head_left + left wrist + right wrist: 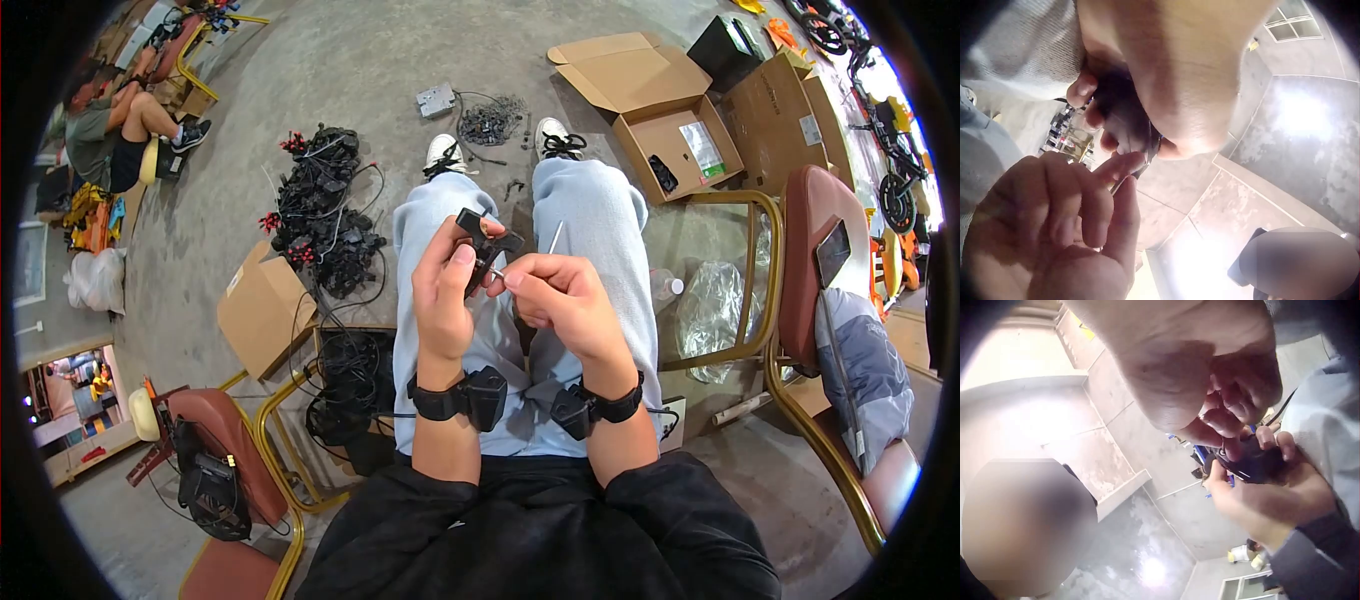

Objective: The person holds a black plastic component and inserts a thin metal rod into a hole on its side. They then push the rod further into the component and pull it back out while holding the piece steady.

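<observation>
My left hand (443, 300) grips a black plastic part (484, 243) with wide arms at its top, held above the lap. From the other side my right hand (562, 298) pinches a thin metal rod (557, 236) between thumb and curled fingers. A short silver piece (497, 272) shows between the right fingertips and the black part. In the left wrist view the right thumb and index finger meet right at the edge of the dark part (1124, 115). The right wrist view shows the left fingers wrapped about the same part (1263, 464).
A heap of black parts and cables (325, 215) lies on the floor at left. Ahead are a pile of small dark pieces (490, 122) and a metal box (435, 100). An open cardboard box (680, 145) and chairs (812, 260) stand around. Another person (110, 140) sits at far left.
</observation>
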A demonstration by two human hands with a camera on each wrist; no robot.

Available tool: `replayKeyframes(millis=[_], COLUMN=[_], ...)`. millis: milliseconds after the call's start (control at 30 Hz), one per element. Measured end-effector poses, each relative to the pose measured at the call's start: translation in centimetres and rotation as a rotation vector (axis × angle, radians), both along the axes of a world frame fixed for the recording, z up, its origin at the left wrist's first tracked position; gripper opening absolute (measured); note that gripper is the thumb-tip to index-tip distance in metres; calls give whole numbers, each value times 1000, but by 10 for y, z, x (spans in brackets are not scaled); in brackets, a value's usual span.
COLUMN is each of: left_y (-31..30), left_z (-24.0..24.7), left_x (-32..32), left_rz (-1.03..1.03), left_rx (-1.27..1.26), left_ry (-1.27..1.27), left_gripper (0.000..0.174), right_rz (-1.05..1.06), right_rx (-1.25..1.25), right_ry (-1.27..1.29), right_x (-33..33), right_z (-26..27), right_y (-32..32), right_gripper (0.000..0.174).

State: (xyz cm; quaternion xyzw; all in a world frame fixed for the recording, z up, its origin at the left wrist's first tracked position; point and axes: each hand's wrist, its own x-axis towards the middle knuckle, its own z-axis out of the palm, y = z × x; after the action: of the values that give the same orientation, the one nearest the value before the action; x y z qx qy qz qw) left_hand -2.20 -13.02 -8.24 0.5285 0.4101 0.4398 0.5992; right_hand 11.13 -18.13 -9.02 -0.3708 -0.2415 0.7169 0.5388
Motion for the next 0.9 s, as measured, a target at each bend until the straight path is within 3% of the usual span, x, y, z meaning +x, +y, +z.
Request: replayKeyframes(millis=[33, 100, 200, 367, 433, 633, 867, 900], left_y=[0, 0, 0, -1, 0, 0, 0, -1], left_z=[0, 0, 1, 3, 1, 0, 1, 1], left_x=[1, 2, 4, 3, 2, 2, 0, 0], left_rz=[13, 42, 100, 138, 96, 57, 9, 39], left_rx=[6, -23, -80, -134, -98, -35, -50, -56], left_ry=[1, -40, -117, -157, -119, -105, -84, -99], left_gripper=[39, 34, 31, 32, 32, 31, 32, 32], right_rz=[0, -267, -434, -326, -184, -124, -160, -177], right_rx=[1, 241, 461, 316, 155, 74, 105, 124], right_ry=[0, -711, -926, -800, -570, -199, -156, -253], right_x=[-3, -15, -24, -16, -12, -11, -11, -13], right_z=[2, 7, 5, 4, 6, 5, -1, 1], right_y=[0, 0, 4, -1, -2, 0, -3, -2], right_gripper=[14, 10, 10, 8, 9, 13, 10, 10])
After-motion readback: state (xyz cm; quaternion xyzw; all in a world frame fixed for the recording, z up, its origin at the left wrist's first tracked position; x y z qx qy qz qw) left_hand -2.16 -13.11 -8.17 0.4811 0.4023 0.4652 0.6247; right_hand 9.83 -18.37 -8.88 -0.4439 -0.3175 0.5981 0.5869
